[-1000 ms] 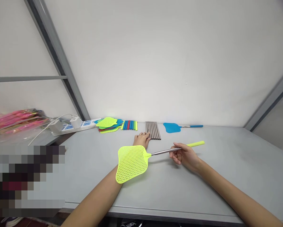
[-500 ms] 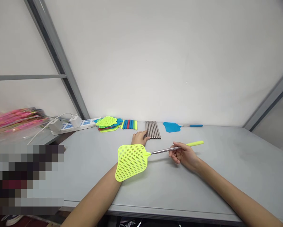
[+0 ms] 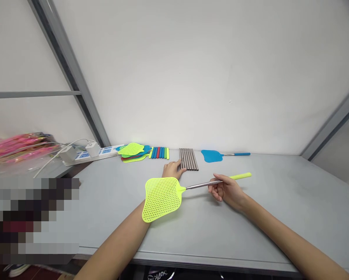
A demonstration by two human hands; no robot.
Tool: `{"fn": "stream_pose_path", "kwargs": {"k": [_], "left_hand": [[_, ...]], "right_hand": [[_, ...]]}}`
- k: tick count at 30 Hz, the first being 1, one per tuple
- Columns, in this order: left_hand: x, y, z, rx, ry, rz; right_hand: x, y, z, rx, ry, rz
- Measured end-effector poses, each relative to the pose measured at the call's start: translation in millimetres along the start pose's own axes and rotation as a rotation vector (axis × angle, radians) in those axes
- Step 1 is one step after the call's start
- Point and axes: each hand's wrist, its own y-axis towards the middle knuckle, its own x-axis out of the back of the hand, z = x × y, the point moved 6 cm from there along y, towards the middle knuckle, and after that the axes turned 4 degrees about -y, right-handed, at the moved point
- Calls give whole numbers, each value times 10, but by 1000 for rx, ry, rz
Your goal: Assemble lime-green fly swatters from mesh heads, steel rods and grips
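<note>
- Head view: a right hand (image 3: 232,193) holds a lime fly swatter (image 3: 162,197) by its metal shaft, above a gray table (image 3: 221,237), its head over the left forearm.
- The left hand (image 3: 170,170), thumb and fingers slightly parted, has shifted toward the left edge of the steel tubes (image 3: 188,159), baring more of the row; whether it grips one cannot be told.

Two whole swatters (image 3: 162,199), eight grips (image 3: 158,153), at least four loose heads (image 3: 131,149), several rods (image 3: 188,160), two plugs (image 3: 93,149) and one power strip (image 3: 106,152) are showing.
</note>
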Motion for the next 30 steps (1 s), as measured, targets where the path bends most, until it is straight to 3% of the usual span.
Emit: {"fn": "stream_pose_path", "kwargs": {"k": [10,30], "left_hand": [[-13,-13,-79,0,40,10],[-115,20,-48,42,162,35]], "right_hand": [[13,15,-14,4,3,-3],[21,25,-26,-6,17,7]]}}
